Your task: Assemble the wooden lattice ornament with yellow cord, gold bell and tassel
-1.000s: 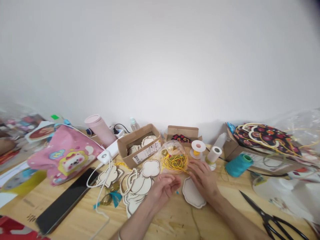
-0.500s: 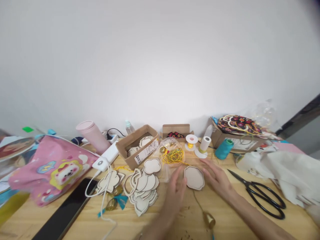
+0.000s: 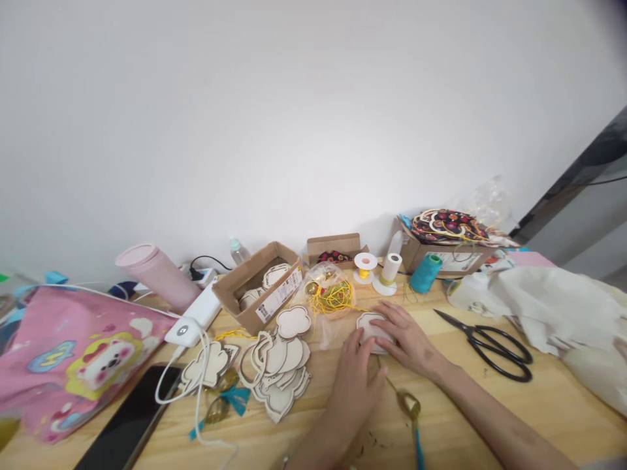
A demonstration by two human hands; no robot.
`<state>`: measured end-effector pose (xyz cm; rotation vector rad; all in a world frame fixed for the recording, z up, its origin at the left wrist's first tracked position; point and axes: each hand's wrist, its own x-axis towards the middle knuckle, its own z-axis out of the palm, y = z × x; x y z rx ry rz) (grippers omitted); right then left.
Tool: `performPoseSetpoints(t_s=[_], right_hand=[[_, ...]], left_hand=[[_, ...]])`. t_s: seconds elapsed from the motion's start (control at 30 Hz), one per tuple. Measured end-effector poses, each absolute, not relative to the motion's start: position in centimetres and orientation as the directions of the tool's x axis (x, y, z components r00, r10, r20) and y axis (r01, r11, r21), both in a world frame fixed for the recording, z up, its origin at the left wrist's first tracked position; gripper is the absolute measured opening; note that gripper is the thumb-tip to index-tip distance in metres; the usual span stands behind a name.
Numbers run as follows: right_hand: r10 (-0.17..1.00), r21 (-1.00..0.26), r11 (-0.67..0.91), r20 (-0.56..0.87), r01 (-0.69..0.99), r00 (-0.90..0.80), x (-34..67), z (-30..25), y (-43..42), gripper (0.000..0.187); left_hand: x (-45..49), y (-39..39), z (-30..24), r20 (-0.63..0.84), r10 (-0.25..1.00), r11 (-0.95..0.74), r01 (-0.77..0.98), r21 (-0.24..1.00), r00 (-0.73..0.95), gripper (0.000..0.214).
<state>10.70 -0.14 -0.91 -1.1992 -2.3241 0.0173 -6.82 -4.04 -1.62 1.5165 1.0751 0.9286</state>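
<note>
My right hand [image 3: 405,337] lies flat on a pale wooden cut-out plaque [image 3: 367,322] on the wooden table, fingers spread over its right half and open. My left hand [image 3: 356,373] rests flat just in front of the plaque, fingers stretched towards its near edge, holding nothing. A small gold bell on a teal cord [image 3: 409,406] lies between my forearms. A pile of similar wooden cut-outs [image 3: 280,365] sits to the left of my left hand.
A plastic bag of yellow thread [image 3: 334,297], cardboard box [image 3: 255,297] and thread spools [image 3: 424,273] stand behind the plaque. Black scissors [image 3: 492,339] and white cloth [image 3: 553,310] lie right. Power bank [image 3: 193,318], pink bottle [image 3: 154,269], phone [image 3: 128,418] and pink bag [image 3: 73,352] lie left.
My right hand has slid from beside the plaque onto it. My left hand has settled flat in front of it. The view has swung to the right and the bell now lies nearer.
</note>
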Motion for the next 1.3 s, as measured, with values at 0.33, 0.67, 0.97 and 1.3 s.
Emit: performPoseSetpoints(t_s=[0.33,0.67,0.97,1.3], right_hand=[[0.836,-0.406,0.522,0.416,0.75,-0.357,11.9,-3.9,2.1,0.042],[0.849,-0.548,0.493,0.472,0.676,-0.237,11.7,-1.9,1.8,0.026],[0.852,-0.6,0.487,0.487,0.635,-0.193,11.5,-1.8,1.2,0.022],[0.861,-0.604,0.475,0.468,0.64,-0.199,12.0,-2.1,1.4,0.022]], left_hand=[[-6.9,-4.0,-2.2,0.018,0.963,-0.059,0.143,0.988,0.27,0.044],[-7.9,-0.1,1.7,0.04,0.998,-0.041,0.003,0.999,0.056,0.014],[-7.2,7.3,1.9,0.132,0.991,-0.075,0.661,0.746,-0.037,0.018],[-7.5,8.0,0.5,0.121,0.992,-0.06,0.716,0.696,-0.034,0.01]])
